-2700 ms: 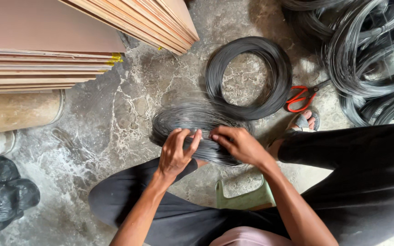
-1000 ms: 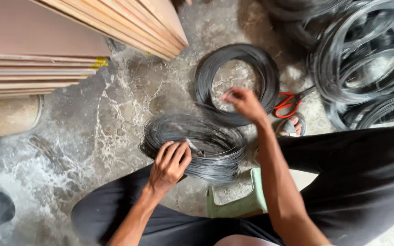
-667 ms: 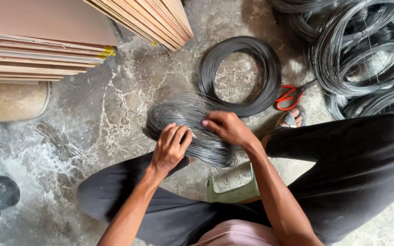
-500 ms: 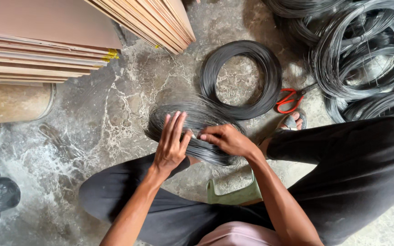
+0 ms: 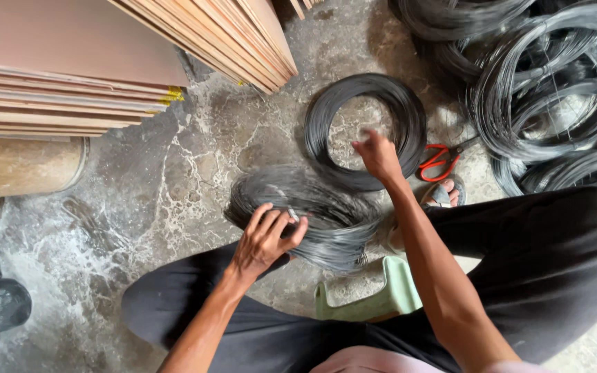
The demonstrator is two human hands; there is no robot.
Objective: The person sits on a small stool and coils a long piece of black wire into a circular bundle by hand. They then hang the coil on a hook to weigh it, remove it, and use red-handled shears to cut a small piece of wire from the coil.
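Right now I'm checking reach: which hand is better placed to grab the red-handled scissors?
Right hand, probably: it is raised near the red-handled scissors, while the left hand grips the small wire coil.

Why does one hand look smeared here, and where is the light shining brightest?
Head view: the right hand is motion-blurred at its fingertips, while the left hand on the wire bundle is sharp; soft daylight puts a sheen on the big coils at top right; the floor shows only faint shadows.
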